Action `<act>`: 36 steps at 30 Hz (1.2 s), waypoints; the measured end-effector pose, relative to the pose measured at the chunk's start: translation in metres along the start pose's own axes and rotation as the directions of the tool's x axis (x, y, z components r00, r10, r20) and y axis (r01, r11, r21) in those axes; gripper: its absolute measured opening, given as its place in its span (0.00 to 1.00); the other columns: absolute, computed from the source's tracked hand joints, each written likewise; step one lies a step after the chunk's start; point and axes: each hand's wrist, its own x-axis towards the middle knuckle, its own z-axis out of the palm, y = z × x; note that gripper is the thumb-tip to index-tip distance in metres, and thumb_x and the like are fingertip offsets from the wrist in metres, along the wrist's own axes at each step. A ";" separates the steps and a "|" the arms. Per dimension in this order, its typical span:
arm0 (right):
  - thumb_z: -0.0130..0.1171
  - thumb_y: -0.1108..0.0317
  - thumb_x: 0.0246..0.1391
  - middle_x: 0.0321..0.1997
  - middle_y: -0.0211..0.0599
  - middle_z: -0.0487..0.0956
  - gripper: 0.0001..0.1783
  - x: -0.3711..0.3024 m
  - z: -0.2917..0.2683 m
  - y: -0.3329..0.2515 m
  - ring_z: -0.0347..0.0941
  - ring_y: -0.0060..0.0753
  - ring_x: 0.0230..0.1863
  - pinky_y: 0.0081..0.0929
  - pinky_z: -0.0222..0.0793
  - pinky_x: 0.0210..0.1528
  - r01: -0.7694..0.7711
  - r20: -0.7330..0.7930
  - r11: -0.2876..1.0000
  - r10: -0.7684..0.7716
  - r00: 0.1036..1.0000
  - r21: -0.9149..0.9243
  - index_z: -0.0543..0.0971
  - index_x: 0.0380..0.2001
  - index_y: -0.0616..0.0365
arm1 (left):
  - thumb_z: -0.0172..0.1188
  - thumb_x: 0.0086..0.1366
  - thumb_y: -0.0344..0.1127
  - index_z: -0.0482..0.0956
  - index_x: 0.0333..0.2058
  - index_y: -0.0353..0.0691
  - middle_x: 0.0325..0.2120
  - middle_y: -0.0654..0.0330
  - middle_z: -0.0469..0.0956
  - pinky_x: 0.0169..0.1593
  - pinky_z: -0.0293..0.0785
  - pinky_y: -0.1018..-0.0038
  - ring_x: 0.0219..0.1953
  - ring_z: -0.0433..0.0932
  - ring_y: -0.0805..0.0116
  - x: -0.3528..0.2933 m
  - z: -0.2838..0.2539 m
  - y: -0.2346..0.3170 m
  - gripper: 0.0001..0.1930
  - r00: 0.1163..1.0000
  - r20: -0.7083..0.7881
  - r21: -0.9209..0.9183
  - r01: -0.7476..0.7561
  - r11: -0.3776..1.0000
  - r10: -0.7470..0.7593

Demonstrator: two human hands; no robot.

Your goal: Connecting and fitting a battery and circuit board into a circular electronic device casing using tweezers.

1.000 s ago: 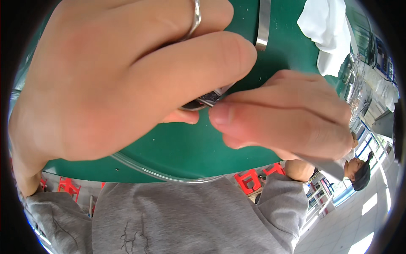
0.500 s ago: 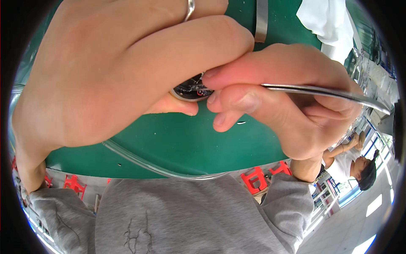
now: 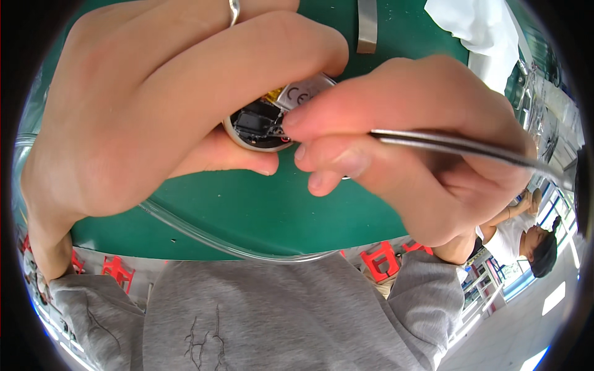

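Observation:
My left hand [image 3: 142,117] is closed around a small round electronic device [image 3: 255,120], its fingers curled over the top and the thumb beneath. The device has a pale rim, a black inside with fine parts, a silver printed piece and a bit of yellow. My right hand [image 3: 408,136] pinches slim metal tweezers [image 3: 433,143], whose back end sticks out to the right. Its fingertips rest at the device's right edge. The tweezers' tips reach toward the inside of the device, partly hidden by the fingers.
Under the hands lies a green tabletop [image 3: 260,216], with a clear tube [image 3: 204,236] curving along its near edge. A grey metal strip [image 3: 367,28] and white cloth or paper [image 3: 479,28] lie at the back. Red stools [image 3: 379,261] stand below; a person [image 3: 510,241] is at right.
Both hands and the device have shifted slightly left. The device is now tilted or turned so that more of its inside shows, including the silver printed piece and the yellow bit.

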 end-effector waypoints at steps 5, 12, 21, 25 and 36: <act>0.66 0.83 0.51 0.29 0.48 0.84 0.09 0.005 -0.021 -0.003 0.81 0.34 0.25 0.24 0.77 0.29 0.146 0.186 0.958 -0.101 0.977 -0.247 0.81 0.37 0.74 | 0.64 0.52 0.52 0.81 0.42 0.29 0.37 0.52 0.80 0.34 0.75 0.72 0.32 0.81 0.62 0.002 0.019 0.001 0.29 0.978 -0.197 0.178 -0.039 0.983 0.075; 0.64 0.81 0.54 0.28 0.45 0.83 0.06 0.014 -0.018 0.013 0.80 0.33 0.25 0.23 0.77 0.28 0.454 0.339 0.806 -0.335 0.879 -0.380 0.82 0.36 0.72 | 0.57 0.60 0.55 0.80 0.42 0.27 0.34 0.51 0.81 0.26 0.72 0.74 0.25 0.78 0.63 0.013 0.007 -0.009 0.30 0.978 -0.079 0.035 -0.189 0.981 0.191; 0.63 0.79 0.55 0.28 0.49 0.84 0.05 0.004 0.006 0.030 0.81 0.32 0.22 0.24 0.78 0.26 0.467 -0.007 0.838 -0.488 0.873 -0.284 0.81 0.35 0.71 | 0.63 0.59 0.52 0.77 0.41 0.25 0.33 0.53 0.81 0.23 0.69 0.74 0.23 0.76 0.64 0.010 0.021 -0.009 0.28 0.974 -0.166 -0.063 -0.168 0.984 0.155; 0.64 0.83 0.53 0.29 0.50 0.84 0.06 0.001 0.014 0.006 0.82 0.35 0.23 0.25 0.79 0.27 0.185 -0.085 0.975 -0.196 0.977 -0.122 0.81 0.36 0.74 | 0.65 0.57 0.50 0.77 0.41 0.25 0.33 0.53 0.81 0.22 0.68 0.74 0.22 0.76 0.65 0.009 0.012 -0.008 0.28 0.985 -0.106 -0.103 -0.150 0.983 0.139; 0.69 0.82 0.47 0.31 0.47 0.85 0.09 -0.001 -0.007 -0.003 0.81 0.33 0.23 0.21 0.78 0.27 0.277 0.156 0.880 -0.233 0.960 -0.386 0.82 0.34 0.73 | 0.66 0.56 0.53 0.75 0.42 0.25 0.35 0.52 0.83 0.24 0.71 0.73 0.24 0.77 0.62 0.010 0.017 -0.010 0.31 0.960 -0.219 -0.126 -0.205 0.971 0.174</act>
